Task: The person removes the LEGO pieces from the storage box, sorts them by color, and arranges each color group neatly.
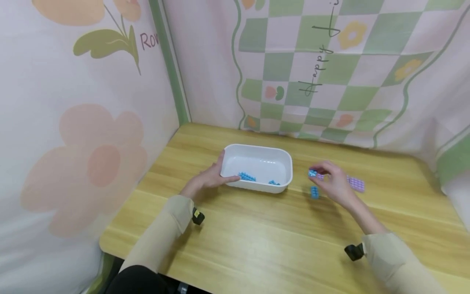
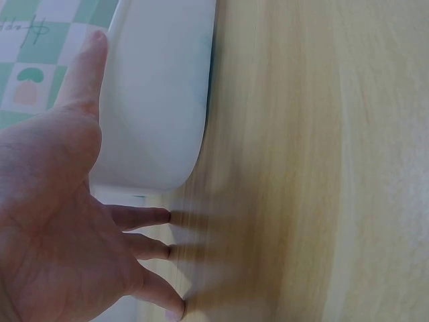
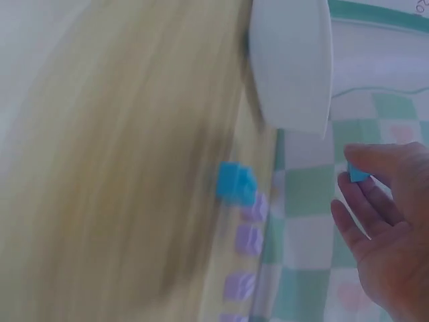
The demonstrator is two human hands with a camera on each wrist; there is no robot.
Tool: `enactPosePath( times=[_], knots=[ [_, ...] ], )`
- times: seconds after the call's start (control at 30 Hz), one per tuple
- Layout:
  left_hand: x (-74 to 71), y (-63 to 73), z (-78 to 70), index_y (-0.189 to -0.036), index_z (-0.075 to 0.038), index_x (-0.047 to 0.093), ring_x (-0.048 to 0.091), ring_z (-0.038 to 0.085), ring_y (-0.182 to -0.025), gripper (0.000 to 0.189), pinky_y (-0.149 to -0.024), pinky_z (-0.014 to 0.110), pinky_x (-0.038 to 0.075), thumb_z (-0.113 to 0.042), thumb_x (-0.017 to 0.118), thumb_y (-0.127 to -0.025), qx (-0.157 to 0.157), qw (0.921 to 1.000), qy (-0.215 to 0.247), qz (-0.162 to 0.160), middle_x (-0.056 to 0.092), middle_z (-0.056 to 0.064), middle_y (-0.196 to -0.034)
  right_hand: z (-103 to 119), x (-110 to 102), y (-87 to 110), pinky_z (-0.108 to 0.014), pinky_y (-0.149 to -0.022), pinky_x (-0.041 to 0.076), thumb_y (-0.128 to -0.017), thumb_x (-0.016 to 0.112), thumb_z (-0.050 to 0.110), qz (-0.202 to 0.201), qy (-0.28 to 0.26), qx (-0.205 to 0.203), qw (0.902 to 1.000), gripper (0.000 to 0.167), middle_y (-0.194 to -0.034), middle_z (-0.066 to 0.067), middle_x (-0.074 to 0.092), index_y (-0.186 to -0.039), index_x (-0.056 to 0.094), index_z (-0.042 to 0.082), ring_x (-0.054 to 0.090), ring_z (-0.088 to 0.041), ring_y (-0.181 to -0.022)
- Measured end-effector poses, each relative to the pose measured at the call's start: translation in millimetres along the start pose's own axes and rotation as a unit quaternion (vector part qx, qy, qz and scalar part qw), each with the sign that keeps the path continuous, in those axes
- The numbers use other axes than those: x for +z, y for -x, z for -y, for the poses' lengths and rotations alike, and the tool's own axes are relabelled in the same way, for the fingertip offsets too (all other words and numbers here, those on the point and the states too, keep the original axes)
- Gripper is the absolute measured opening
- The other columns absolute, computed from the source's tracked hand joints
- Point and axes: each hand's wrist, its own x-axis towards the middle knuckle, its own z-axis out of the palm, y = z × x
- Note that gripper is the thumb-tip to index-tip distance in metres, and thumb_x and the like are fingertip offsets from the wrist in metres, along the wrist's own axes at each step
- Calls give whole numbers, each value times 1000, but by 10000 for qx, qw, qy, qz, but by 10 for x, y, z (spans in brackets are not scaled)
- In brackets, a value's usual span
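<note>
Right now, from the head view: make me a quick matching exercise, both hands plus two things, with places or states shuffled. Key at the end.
Column one
1. left hand
2. right hand
3. white plastic tub
4. purple toy bricks

Column two
A. contains several blue toy bricks
B. on the wooden table, partly hidden by a hand
C. at the tub's left end, touching it
D. pinches a single blue brick

Pairs: 1-C, 2-D, 3-A, 4-B

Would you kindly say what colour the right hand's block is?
The block is blue, clearest in the head view.
</note>
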Motion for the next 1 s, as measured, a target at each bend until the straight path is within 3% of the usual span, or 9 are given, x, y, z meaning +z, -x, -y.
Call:
enactPosePath(
  times=[0.13, 0.27, 0.5, 0.8, 1.0],
  knots=[
    [3, -12, 0, -174, -21, -23, 43, 50, -156, 132, -130, 68, 37, -70, 72, -97, 7, 10000, -16, -9, 34, 35, -172, -104, -83, 122, -8, -88, 50, -94, 81, -3, 245, 219, 112, 9994, 24, -115, -26, 78, -118, 77, -5, 60, 6, -100],
    [6, -8, -31, -175, -19, -20, 48, 47, -153, 125, -129, 66, 39, -54, 74, -101, 16, 10000, 23, -33, 40, 33, -168, -194, -144, 231, -15, -84, 54, -92, 83, -3, 409, 497, 157, 9978, 23, -111, -25, 80, -115, 78, -5, 64, -6, -97],
    [-5, 0, -16, -175, -19, -21, 45, 47, -156, 125, -130, 67, 38, -52, 74, -101, 28, 10000, -10, -64, 37, 31, -171, -321, -207, 369, -16, -75, 56, -89, 85, -3, 679, 508, 282, 9960, 24, -109, -23, 81, -113, 79, -5, 56, 13, -94],
    [-2, 7, -10, -174, -23, -24, 35, 53, -161, 134, -129, 73, 34, -74, 71, -95, -151, 9998, -130, -10, 28, 35, -175, -446, -164, 488, -21, -73, 61, -88, 87, -3, 945, 476, 328, 9938, 23, -106, -19, 81, -110, 80, -2, 64, 7, -87],
    [9, 15, -32, -174, -26, -25, 30, 51, -165, 128, -133, 71, 29, -64, 72, -99, -251, 9997, -31, -3, 22, 33, -179, -549, -95, 543, -19, -71, 59, -86, 88, -6, 849, 379, 118, 9956, 23, -103, -16, 79, -107, 81, 0, 63, 6, -87]
  ],
)
